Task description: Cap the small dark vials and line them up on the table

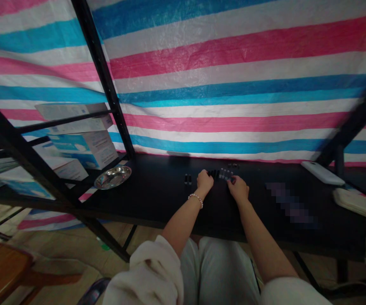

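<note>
On the black table (157,186), my left hand (205,181) is at the left end of a row of small black sticks (214,174). Its fingers are curled together, and what they hold, if anything, is hidden. Right beside the black ones stand several small greyish, clear-looking sticks (224,173). My right hand (239,189) is closed at the right end of that row, its fingertips on the last greyish stick. Two more small black sticks with pale ends (188,179) lie apart, left of my left hand. Behind the row are some tiny bits (233,165), too small to name.
A shiny metal plate (113,177) sits at the table's left end by the black rack post (105,80). Stacked boxes (87,148) stand beyond it. On the right lie a white oblong object (322,173) and a pale pouch (357,203). A striped sheet (227,84) hangs behind.
</note>
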A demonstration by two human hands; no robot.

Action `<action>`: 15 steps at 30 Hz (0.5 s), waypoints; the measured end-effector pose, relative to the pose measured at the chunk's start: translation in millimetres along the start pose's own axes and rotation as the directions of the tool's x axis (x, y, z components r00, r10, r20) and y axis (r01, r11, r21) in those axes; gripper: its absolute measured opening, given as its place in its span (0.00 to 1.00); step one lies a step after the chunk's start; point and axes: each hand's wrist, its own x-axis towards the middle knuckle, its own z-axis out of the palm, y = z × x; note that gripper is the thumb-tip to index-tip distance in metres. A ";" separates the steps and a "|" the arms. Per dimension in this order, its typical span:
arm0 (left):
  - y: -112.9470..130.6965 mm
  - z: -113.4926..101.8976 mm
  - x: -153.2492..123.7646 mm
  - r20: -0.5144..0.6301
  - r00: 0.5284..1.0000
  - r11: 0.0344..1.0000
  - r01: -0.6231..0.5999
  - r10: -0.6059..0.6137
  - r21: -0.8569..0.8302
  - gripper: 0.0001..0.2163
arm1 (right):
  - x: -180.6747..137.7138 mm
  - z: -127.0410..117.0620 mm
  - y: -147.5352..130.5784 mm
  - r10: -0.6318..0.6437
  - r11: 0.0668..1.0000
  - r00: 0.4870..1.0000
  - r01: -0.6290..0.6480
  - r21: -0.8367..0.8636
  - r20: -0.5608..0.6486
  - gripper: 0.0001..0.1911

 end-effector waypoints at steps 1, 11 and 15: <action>0.5 0.0 1.4 0.004 1.000 1.000 0.014 -0.014 -0.002 0.05 | -1.0 -1.0 -0.7 -0.009 1.000 1.000 0.009 0.002 -0.023 0.19; -9.0 4.7 15.5 0.038 0.999 0.994 0.016 -0.020 0.110 0.04 | -12.2 -17.9 -15.4 -0.071 0.994 0.973 0.088 0.070 -0.218 0.17; -7.5 5.7 14.8 0.053 0.998 0.996 0.029 -0.033 0.084 0.05 | -15.0 -20.0 -17.7 -0.081 0.993 0.973 0.097 0.067 -0.217 0.16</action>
